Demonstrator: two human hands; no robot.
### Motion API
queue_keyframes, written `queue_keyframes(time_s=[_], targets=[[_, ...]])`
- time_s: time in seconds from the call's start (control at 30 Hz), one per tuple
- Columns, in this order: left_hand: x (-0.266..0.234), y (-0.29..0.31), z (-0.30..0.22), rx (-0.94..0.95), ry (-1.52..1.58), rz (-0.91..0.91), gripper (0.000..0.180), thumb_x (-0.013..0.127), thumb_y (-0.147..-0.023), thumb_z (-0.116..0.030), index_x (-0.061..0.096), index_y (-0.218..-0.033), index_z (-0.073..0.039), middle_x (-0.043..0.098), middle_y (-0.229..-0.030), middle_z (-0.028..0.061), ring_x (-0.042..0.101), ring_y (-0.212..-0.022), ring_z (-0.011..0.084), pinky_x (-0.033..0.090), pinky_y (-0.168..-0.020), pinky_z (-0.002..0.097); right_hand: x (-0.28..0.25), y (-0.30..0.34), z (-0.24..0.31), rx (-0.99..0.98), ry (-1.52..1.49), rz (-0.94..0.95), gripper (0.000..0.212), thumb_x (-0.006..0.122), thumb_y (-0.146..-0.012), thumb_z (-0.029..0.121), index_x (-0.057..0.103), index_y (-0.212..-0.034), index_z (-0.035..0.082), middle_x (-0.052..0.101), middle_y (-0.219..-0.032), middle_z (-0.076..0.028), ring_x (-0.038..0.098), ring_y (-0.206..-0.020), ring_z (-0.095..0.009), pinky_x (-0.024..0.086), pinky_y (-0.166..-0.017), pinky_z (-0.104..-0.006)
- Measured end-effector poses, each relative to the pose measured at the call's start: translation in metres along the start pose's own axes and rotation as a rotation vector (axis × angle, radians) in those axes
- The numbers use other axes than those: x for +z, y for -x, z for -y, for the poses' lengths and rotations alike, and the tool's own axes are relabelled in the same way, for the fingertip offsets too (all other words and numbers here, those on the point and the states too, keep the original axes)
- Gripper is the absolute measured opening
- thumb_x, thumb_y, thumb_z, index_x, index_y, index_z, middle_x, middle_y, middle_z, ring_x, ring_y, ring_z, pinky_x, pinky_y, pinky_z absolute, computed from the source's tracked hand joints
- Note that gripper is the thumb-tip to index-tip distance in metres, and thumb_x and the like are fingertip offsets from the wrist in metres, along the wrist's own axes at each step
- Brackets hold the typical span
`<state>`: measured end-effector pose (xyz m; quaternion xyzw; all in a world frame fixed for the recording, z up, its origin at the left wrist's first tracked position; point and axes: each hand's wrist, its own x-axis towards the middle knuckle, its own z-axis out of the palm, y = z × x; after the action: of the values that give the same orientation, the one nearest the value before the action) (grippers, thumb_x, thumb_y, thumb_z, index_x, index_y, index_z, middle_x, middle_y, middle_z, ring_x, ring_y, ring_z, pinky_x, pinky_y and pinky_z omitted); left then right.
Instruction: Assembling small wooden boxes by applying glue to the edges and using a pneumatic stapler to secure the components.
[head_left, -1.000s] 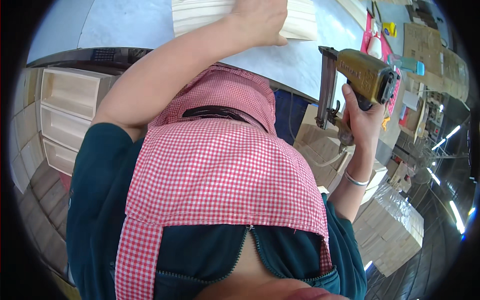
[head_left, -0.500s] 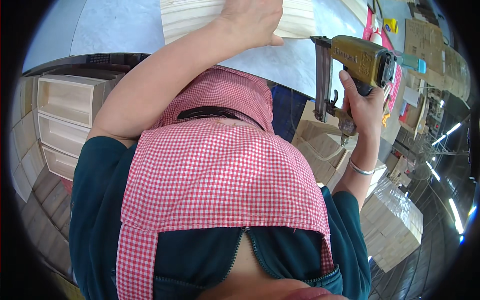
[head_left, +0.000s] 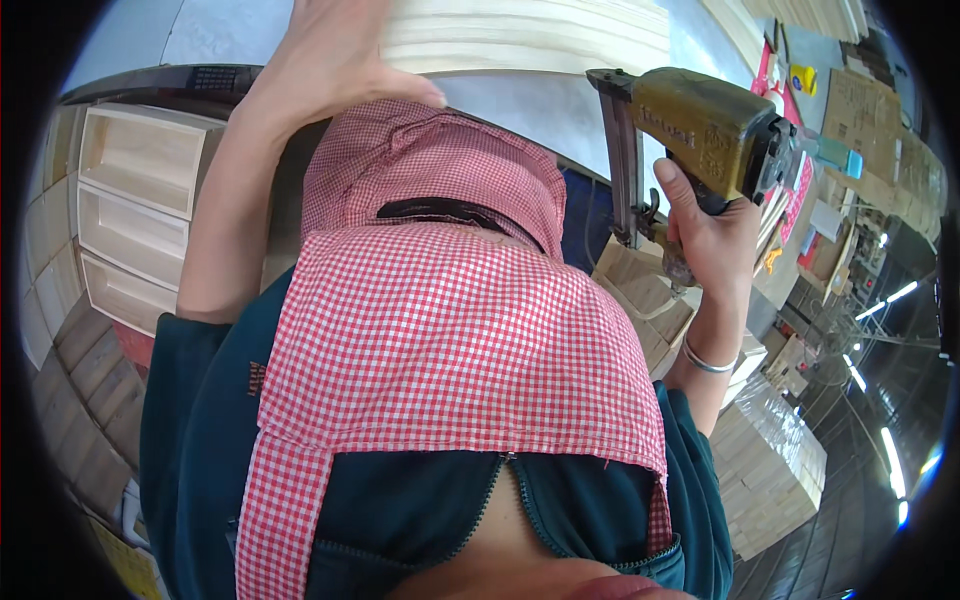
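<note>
Hands: two | left hand point(head_left: 335, 55) flat on one pale wood panel point(head_left: 530, 35) | right hand point(head_left: 715, 235) fingers clamped on one nail gun point(head_left: 705, 125)

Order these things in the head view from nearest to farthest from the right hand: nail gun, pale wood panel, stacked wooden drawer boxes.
1. nail gun, gripped in the right hand.
2. pale wood panel, up-left, under the left hand.
3. stacked wooden drawer boxes, far left.

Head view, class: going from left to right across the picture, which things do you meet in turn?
Stacked wooden boxes → left hand on a pale wooden board → nail gun in the right hand → stack of wooden pieces.
</note>
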<state>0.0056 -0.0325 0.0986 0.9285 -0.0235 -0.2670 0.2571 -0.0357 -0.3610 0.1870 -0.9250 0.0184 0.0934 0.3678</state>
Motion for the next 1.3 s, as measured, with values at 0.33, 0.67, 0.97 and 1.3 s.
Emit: queue_keyframes(time_s=[0.33, 0.67, 0.97, 1.3], targets=[[0.055, -0.012, 0.063, 0.361, 0.069, -0.388, 0.121, 0.087, -0.064, -0.058, 0.028, -0.157, -0.006, 0.026, -0.159, 0.0265, 0.028, -0.146, 0.0403, 0.026, -0.120, 0.0506, 0.012, 0.002, 0.010, 0.165, -0.005, 0.009, 0.028, 0.081, -0.088, 0.025, 0.069, -0.091, 0.000, 0.057, -0.055, -0.001, 0.048, -0.042, -0.008, 0.036, -0.039, -0.0213], [0.083, -0.030, 0.034, 0.510, 0.093, -0.656, 0.112, 0.082, -0.068, -0.060, 0.032, -0.155, -0.011, 0.044, -0.135, 0.0213, 0.044, -0.123, 0.0380, 0.032, -0.111, 0.0520, 0.028, 0.013, 0.032, 0.125, -0.063, 0.027, 0.037, 0.083, -0.083, 0.010, 0.066, -0.113, 0.000, 0.073, -0.088, -0.010, 0.066, -0.065, -0.016, 0.051, -0.055, -0.0256], [0.079, -0.026, 0.011, 0.419, 0.128, -0.589, 0.110, 0.081, -0.066, -0.060, 0.035, -0.153, -0.010, 0.045, -0.130, 0.0188, 0.044, -0.120, 0.0370, 0.030, -0.109, 0.0516, 0.047, 0.022, 0.047, 0.130, 0.048, 0.115, 0.045, 0.085, -0.081, 0.010, 0.064, -0.119, 0.000, 0.073, -0.107, -0.014, 0.073, -0.088, -0.024, 0.058, -0.070, -0.0298], [0.092, -0.025, 0.020, 0.440, 0.165, -0.599, 0.114, 0.084, -0.065, -0.054, 0.032, -0.154, -0.006, 0.045, -0.132, 0.0202, 0.042, -0.125, 0.0382, 0.029, -0.111, 0.0522, 0.063, 0.039, 0.046, 0.189, -0.081, 0.089, 0.045, 0.084, -0.082, 0.010, 0.063, -0.121, 0.000, 0.073, -0.107, -0.014, 0.072, -0.089, -0.023, 0.058, -0.072, -0.0292]])
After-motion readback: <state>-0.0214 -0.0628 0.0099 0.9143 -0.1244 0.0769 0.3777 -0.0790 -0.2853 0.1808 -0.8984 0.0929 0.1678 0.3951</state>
